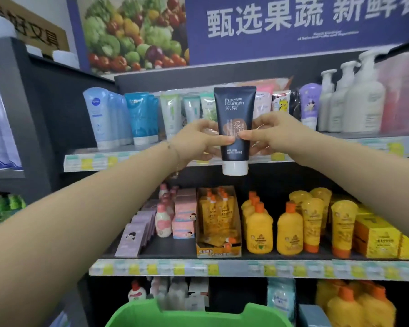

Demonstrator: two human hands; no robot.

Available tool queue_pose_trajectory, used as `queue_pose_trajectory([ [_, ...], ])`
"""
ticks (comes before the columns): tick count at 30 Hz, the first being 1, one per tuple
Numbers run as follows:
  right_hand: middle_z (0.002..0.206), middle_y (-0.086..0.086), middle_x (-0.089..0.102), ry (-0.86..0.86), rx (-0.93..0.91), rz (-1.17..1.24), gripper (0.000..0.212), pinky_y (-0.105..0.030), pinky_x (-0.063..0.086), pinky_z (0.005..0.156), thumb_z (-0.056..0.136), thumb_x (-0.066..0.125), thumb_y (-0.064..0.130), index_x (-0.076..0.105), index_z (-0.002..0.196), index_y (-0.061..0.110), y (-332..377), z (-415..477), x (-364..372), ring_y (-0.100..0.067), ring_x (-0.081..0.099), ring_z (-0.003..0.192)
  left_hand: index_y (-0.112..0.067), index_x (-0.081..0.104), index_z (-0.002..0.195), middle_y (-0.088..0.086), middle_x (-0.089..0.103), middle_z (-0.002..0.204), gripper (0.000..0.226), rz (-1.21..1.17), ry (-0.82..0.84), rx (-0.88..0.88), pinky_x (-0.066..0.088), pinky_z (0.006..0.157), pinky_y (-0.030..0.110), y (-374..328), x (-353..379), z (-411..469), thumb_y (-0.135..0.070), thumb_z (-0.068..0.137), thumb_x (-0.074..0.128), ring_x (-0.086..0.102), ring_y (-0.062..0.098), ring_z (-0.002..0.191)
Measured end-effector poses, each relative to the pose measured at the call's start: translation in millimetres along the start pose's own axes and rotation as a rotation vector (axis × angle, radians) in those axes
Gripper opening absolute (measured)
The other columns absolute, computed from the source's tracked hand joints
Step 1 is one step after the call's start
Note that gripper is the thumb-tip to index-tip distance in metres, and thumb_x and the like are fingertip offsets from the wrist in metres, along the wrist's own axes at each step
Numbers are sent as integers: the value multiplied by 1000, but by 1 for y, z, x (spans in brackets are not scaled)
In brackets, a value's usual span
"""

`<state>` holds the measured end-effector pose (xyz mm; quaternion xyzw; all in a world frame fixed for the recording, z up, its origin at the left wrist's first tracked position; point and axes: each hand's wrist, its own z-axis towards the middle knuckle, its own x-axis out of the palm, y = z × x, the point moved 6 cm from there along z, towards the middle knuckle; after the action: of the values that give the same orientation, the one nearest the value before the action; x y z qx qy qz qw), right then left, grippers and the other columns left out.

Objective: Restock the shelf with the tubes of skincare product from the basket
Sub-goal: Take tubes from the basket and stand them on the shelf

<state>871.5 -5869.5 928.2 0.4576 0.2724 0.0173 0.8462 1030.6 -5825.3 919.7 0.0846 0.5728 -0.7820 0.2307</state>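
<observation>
Dark Pure Fountain tube (234,119) cap-down, pinched between my left hand (200,140) and right hand (273,133), before the top shelf (132,158) of tubes, store aisle.

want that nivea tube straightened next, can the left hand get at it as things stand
Probably, once freed: the left hand is busy gripping the dark Pure Fountain tube with the right hand, but the Nivea tube stands at the open shelf front, nothing before it.

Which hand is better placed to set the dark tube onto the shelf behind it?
Probably left: the left hand grips the dark tube with its thumb farther across the front; the right hand pinches only the edge. Close call.
</observation>
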Motion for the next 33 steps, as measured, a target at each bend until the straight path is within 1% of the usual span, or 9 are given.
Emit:
queue_pose_trajectory([
  [5,76,-6,67,-108,-43,94,28,-20,47,52,81,74,25,57,97,11,16,26,-25,-14,65,61,-15,53,103,6,70,88,31,-28,-51,35,45,61,23,-34,-8,21,-18,80,74,64,19,72],
  [7,78,-8,68,-131,-57,118,32,-20,45,48,79,77,26,58,99,9,20,37,-33,-15,64,59,-16,54,96,9,68,89,27,-46,-88,49,44,61,25,-43,-10,31,-17,79,75,62,22,73],
  [11,87,-9,69,-152,-69,133,44,-27,45,61,77,79,25,61,112,6,22,60,-44,-17,65,63,-15,55,94,10,68,89,27,-56,-180,82,43,62,28,-53,-10,48,-16,78,76,63,22,67],
  [15,90,-12,69,-164,-33,162,40,-21,44,51,78,77,19,61,114,7,15,81,-46,-20,62,63,-16,49,87,5,64,80,30,-64,-253,92,47,52,21,-53,-7,70,-11,77,77,62,15,57],
  [18,90,-11,65,-187,-1,203,39,-15,42,41,80,76,14,60,116,10,7,96,-48,-18,56,60,-15,48,81,10,61,85,32,-69,-312,98,52,56,25,-48,-7,90,-5,74,78,60,19,63],
  [23,94,-9,66,-149,58,219,30,-21,43,53,87,68,11,63,116,15,-8,122,-50,-17,55,61,-15,49,80,15,62,85,34,-58,-349,94,55,76,41,-41,-3,123,-5,71,80,58,27,73],
  [26,95,-7,64,-118,123,211,25,-23,47,58,90,60,8,63,114,16,-17,137,-47,-15,56,61,-15,51,84,13,65,86,34,-10,-380,74,56,80,41,-34,-1,142,-8,70,82,63,28,76],
  [29,91,-8,61,-89,172,168,23,-24,47,59,91,54,3,63,111,11,-30,148,-42,-15,56,62,-18,49,75,6,60,78,35,136,-408,53,55,82,42,-27,3,159,-13,70,82,60,26,80],
  [33,95,-10,60,-73,214,180,29,-26,48,59,90,49,-3,63,113,8,-48,157,-36,-23,60,79,-18,47,73,9,58,81,35,154,-393,9,54,86,47,-13,6,174,-8,72,81,64,33,94],
])
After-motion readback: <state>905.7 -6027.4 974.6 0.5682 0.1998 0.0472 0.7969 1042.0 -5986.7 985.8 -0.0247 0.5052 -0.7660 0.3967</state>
